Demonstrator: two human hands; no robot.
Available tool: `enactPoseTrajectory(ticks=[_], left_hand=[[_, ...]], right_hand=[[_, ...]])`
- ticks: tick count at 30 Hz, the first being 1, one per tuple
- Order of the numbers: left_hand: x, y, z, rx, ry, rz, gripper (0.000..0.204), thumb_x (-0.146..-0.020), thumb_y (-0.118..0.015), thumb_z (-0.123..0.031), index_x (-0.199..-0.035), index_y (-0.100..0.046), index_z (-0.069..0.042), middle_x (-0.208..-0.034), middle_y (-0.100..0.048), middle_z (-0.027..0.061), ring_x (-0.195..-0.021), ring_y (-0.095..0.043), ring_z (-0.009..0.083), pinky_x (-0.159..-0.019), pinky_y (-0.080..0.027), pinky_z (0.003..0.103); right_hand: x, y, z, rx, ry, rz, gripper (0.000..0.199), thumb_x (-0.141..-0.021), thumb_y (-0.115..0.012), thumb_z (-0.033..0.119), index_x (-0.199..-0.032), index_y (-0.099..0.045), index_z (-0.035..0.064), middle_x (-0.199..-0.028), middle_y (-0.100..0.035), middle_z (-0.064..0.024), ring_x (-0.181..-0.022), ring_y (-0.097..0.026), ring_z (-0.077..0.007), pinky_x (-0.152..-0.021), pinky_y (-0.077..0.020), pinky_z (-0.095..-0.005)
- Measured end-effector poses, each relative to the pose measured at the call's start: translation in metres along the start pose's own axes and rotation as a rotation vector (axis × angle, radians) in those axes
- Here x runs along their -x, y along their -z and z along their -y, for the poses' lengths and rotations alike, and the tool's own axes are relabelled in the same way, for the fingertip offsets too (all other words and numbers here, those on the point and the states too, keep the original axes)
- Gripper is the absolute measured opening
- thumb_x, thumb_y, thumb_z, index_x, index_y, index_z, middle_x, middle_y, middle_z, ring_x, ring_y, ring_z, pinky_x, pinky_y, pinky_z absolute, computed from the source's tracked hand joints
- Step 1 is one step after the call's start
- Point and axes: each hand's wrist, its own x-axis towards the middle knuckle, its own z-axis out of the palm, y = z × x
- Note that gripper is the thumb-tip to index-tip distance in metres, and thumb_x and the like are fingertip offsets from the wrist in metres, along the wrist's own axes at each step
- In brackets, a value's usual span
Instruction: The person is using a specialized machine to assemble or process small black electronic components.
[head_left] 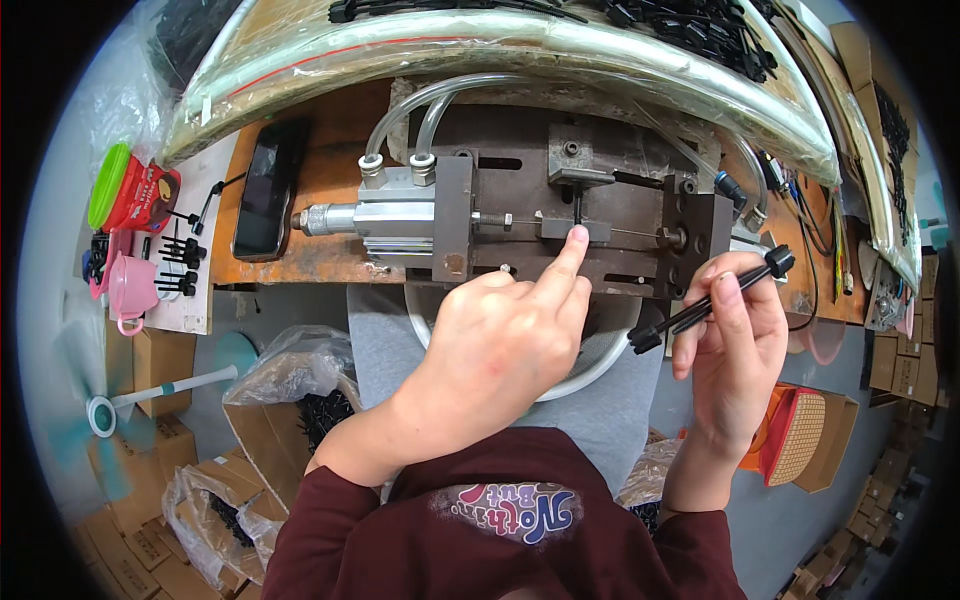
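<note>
Head view: right grip [738,330] pinches black rods [692,316] midway; left grip [512,338], closure unclear, touches a black pin [578,207].

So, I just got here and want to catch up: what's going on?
A person is working at a metal rig on a bench. The left hand has one of its fingers at the near end of a black pin in the rig. The right hand holds black rods by the rig's right end. A phone lies to the left.
</note>
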Motion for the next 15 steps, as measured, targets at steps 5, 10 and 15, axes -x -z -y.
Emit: enactPoseTrajectory(ticks=[5,10,15], left_hand=[[0.008,0.0,-0.002,0.624,-0.168,-0.306,0.04,-0.069,-0.078,0.002,-0.108,-0.072,-0.002,-0.111,-0.071,0.0138,-0.084,-0.072,0.0229,-0.07,-0.058,0.032],[0.016,0.005,-0.003,0.487,-0.106,-0.377,0.034,-0.066,-0.083,-0.005,-0.098,-0.073,-0.002,-0.101,-0.071,0.0125,-0.075,-0.069,0.0226,-0.062,-0.056,0.03],[0.013,-0.021,-0.002,0.186,0.029,-0.337,0.029,-0.066,-0.081,-0.009,-0.093,-0.071,-0.003,-0.117,-0.069,0.0124,-0.075,-0.066,0.0215,-0.069,-0.054,0.031]], right_hand=[[0.001,-0.004,-0.005,-0.008,-0.138,0.117,0.016,-0.096,-0.06,0.005,-0.105,-0.057,-0.0063,-0.082,-0.064,-0.0133,-0.051,-0.063,-0.017,-0.044,-0.0508,-0.0254],[-0.008,0.001,-0.005,0.013,0.044,0.048,0.03,-0.097,-0.057,0.005,-0.124,-0.056,-0.0091,-0.091,-0.069,-0.0184,-0.054,-0.063,-0.0148,-0.047,-0.0498,-0.0239],[-0.006,0.01,-0.008,0.264,0.27,0.108,0.05,-0.101,-0.051,0.029,-0.13,-0.051,-0.012,-0.116,-0.063,-0.0294,-0.091,-0.07,-0.0289,-0.075,-0.0582,-0.0321]])
